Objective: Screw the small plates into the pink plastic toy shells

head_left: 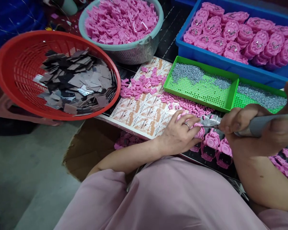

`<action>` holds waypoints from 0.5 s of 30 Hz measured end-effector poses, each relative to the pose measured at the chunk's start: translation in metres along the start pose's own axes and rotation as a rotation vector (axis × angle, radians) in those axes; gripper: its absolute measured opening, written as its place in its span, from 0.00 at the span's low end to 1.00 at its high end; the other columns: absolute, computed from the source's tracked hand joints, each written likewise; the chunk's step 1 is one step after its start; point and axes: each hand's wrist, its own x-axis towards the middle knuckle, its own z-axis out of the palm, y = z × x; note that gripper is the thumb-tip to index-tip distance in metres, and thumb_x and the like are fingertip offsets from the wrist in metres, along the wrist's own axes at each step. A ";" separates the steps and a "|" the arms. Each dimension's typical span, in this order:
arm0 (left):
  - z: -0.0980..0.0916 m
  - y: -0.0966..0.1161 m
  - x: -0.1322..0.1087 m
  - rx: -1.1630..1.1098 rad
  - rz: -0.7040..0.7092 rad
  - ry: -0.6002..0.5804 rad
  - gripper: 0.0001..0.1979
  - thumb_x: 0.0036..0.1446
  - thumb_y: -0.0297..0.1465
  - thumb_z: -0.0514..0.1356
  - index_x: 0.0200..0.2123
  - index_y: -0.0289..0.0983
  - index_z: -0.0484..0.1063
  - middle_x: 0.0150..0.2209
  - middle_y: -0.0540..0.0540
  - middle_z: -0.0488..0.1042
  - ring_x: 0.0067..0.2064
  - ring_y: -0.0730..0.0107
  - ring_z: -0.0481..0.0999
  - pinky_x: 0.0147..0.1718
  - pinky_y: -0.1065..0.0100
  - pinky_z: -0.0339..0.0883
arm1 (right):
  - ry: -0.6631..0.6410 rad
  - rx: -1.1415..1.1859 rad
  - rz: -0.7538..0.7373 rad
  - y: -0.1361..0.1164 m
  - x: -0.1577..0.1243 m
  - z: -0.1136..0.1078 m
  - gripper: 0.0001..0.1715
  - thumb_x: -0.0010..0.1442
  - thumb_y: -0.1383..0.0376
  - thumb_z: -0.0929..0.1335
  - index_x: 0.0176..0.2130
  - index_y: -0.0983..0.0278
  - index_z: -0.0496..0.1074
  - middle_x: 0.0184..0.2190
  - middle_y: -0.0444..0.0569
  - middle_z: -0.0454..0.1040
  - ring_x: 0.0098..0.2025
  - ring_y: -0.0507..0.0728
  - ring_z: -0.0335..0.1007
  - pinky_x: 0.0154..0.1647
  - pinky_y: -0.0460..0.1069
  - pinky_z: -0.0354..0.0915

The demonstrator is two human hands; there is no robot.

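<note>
My right hand (256, 140) is wrapped around a grey power screwdriver (261, 125), held nearly level, its thin bit pointing left. The bit's tip reaches the fingers of my left hand (181, 132), which wears a ring. Those fingers are bent over a pink plastic housing (199, 132) at the table edge and hold it; much of it is hidden beneath them. Beside it stand more pink housings (211, 142) with black panels, in a row between my hands. Small pink pieces (189, 103) lie just beyond my left fingers.
Green trays (199, 92) of small screws sit behind the hands. Beyond stands a blue crate (230, 65) of stacked pink housings. A red basket (12, 95) of flat dark plates and a pale basin (129, 52) of pink parts stand left. Loose pink parts (144, 84) lie on patterned board.
</note>
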 end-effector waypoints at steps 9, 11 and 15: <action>0.008 0.001 0.007 -0.133 -0.098 0.053 0.09 0.63 0.33 0.57 0.34 0.37 0.75 0.41 0.49 0.77 0.47 0.65 0.71 0.50 0.61 0.60 | -0.044 0.024 0.098 -0.024 -0.018 0.002 0.13 0.59 0.55 0.69 0.28 0.59 0.73 0.17 0.43 0.63 0.18 0.51 0.60 0.15 0.51 0.58; 0.009 0.002 0.006 -0.173 -0.115 0.044 0.09 0.64 0.33 0.56 0.35 0.39 0.75 0.41 0.49 0.77 0.48 0.66 0.71 0.51 0.61 0.59 | -0.056 0.032 0.073 -0.024 -0.022 -0.002 0.11 0.59 0.57 0.69 0.29 0.60 0.73 0.18 0.43 0.64 0.19 0.51 0.62 0.16 0.51 0.60; 0.008 0.004 0.006 -0.221 -0.116 0.032 0.09 0.64 0.34 0.56 0.35 0.40 0.75 0.42 0.50 0.78 0.49 0.66 0.71 0.52 0.61 0.58 | -0.060 0.029 0.051 -0.025 -0.022 -0.003 0.11 0.59 0.57 0.68 0.28 0.58 0.72 0.17 0.42 0.62 0.17 0.51 0.61 0.14 0.50 0.60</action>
